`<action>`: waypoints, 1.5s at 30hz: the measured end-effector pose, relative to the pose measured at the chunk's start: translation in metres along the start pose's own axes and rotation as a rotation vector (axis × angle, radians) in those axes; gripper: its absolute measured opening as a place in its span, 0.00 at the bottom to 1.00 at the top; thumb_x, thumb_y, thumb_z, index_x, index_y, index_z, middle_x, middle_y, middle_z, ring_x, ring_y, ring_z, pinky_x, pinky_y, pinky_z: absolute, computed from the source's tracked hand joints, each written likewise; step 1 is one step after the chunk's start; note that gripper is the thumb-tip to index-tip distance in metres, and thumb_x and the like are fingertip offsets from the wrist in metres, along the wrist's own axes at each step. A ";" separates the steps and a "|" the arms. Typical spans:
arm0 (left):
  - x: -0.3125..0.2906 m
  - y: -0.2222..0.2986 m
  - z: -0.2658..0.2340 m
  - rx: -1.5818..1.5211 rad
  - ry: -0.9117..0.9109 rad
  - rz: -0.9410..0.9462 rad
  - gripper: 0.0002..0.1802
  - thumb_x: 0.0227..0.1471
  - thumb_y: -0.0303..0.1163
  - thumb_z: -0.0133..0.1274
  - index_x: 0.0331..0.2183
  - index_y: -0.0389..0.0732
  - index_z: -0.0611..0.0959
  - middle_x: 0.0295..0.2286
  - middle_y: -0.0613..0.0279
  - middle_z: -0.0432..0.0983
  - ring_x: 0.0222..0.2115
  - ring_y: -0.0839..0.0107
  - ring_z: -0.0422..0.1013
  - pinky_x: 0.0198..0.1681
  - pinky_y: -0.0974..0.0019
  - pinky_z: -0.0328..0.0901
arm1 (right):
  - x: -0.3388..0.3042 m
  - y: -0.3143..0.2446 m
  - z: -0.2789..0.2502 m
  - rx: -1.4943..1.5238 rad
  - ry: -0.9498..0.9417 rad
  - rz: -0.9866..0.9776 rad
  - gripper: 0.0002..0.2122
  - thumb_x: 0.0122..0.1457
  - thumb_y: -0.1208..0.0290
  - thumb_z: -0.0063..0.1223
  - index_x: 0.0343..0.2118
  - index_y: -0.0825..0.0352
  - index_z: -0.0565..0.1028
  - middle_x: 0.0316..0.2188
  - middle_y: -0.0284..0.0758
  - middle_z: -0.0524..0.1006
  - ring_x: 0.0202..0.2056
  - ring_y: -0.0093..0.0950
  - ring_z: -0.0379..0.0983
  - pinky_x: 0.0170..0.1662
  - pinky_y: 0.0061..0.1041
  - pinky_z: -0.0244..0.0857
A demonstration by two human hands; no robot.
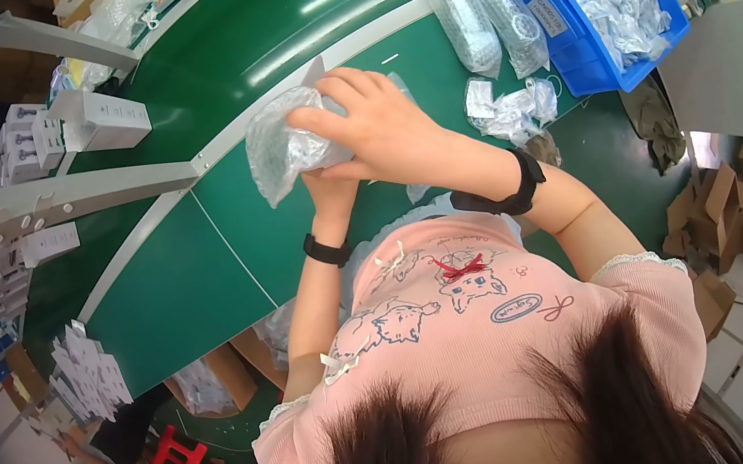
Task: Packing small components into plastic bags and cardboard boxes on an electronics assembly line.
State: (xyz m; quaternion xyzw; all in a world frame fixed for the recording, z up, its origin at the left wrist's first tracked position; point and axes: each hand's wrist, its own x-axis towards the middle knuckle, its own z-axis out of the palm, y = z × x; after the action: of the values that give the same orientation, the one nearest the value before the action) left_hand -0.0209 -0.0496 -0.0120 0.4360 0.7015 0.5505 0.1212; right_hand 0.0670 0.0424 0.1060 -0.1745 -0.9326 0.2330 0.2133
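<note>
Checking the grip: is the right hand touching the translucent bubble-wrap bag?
Touching: the head view shows the right hand with fingers against the bag.

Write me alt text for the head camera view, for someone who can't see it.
A person's right hand grips a clear bubble-wrap bag over a green worktable, the left hand mostly hidden from view. To the right, a blue plastic bin holds small clear packets, with two bubble-wrapped packages beside it.
</note>
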 end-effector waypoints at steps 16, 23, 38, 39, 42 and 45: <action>-0.011 -0.012 -0.019 0.205 -0.087 0.071 0.34 0.29 0.31 0.64 0.43 0.40 0.70 0.40 0.55 0.70 0.43 0.59 0.65 0.45 0.62 0.60 | -0.019 0.067 0.047 0.473 -0.105 0.144 0.24 0.48 0.74 0.51 0.50 0.65 0.62 0.53 0.40 0.59 0.50 0.29 0.60 0.47 0.29 0.62; -0.010 -0.007 -0.028 0.011 -0.015 -0.165 0.36 0.29 0.32 0.65 0.44 0.40 0.70 0.40 0.56 0.70 0.43 0.61 0.66 0.46 0.63 0.60 | -0.020 0.071 0.047 0.736 -0.067 0.240 0.17 0.50 0.76 0.46 0.46 0.68 0.67 0.47 0.38 0.66 0.45 0.30 0.65 0.43 0.26 0.64; -0.004 -0.010 -0.036 0.018 -0.042 -0.089 0.35 0.27 0.32 0.66 0.42 0.37 0.70 0.39 0.53 0.70 0.41 0.60 0.67 0.44 0.62 0.62 | -0.021 0.114 0.059 1.245 -0.218 0.388 0.16 0.46 0.77 0.48 0.41 0.66 0.66 0.44 0.37 0.66 0.48 0.32 0.62 0.44 0.31 0.62; -0.003 -0.011 -0.038 0.002 -0.033 -0.085 0.36 0.27 0.31 0.66 0.43 0.37 0.70 0.39 0.53 0.70 0.41 0.60 0.67 0.43 0.62 0.62 | -0.024 0.110 0.061 1.055 -0.137 0.281 0.17 0.46 0.77 0.49 0.42 0.66 0.66 0.44 0.37 0.66 0.48 0.33 0.62 0.45 0.32 0.61; 0.000 -0.014 -0.042 0.122 -0.136 -0.010 0.37 0.27 0.31 0.65 0.43 0.36 0.69 0.39 0.51 0.69 0.40 0.57 0.67 0.43 0.61 0.62 | -0.035 0.079 0.055 0.675 0.017 0.082 0.20 0.44 0.77 0.51 0.44 0.65 0.66 0.44 0.37 0.67 0.48 0.35 0.61 0.46 0.34 0.60; 0.004 -0.008 -0.036 0.208 -0.180 0.076 0.38 0.27 0.31 0.65 0.44 0.36 0.67 0.40 0.49 0.67 0.40 0.54 0.67 0.42 0.60 0.62 | -0.016 0.044 0.032 0.648 0.510 -0.102 0.21 0.44 0.77 0.52 0.45 0.63 0.66 0.44 0.38 0.67 0.50 0.37 0.59 0.49 0.37 0.57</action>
State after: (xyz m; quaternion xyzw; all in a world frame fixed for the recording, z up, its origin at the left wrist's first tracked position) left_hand -0.0509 -0.0706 -0.0046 0.5198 0.7242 0.4377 0.1169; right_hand 0.0754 0.0610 0.0529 -0.1042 -0.7356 0.4530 0.4928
